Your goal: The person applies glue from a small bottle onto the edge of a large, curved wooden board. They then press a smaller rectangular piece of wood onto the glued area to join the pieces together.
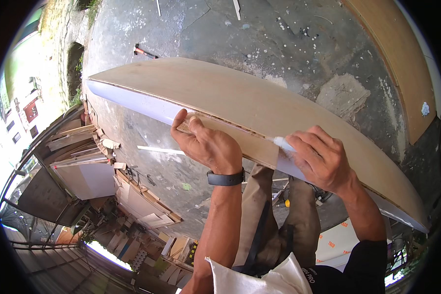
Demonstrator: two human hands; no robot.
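Far left on the concrete floor (191,161), stacked offcut boards (83,147) and a hammer (144,51). Mid-frame, left hand (208,144) clamped on the edge of the long plywood panel (259,98), fingers curled shut to steady it. Rightward, right hand (321,157), fingers closed on a white cloth (283,143), pressed against the panel's edge strip.

Open-air carpentry yard, by the look of it: rough, paint-spattered concrete floor (259,34) with a hammer (145,51) lying loose on it. Stacked plywood offcuts and boards (132,196) piled along the left edge, a long laminated plywood panel (259,105) up on edge, another curved plywood sheet (402,54) lying at right.
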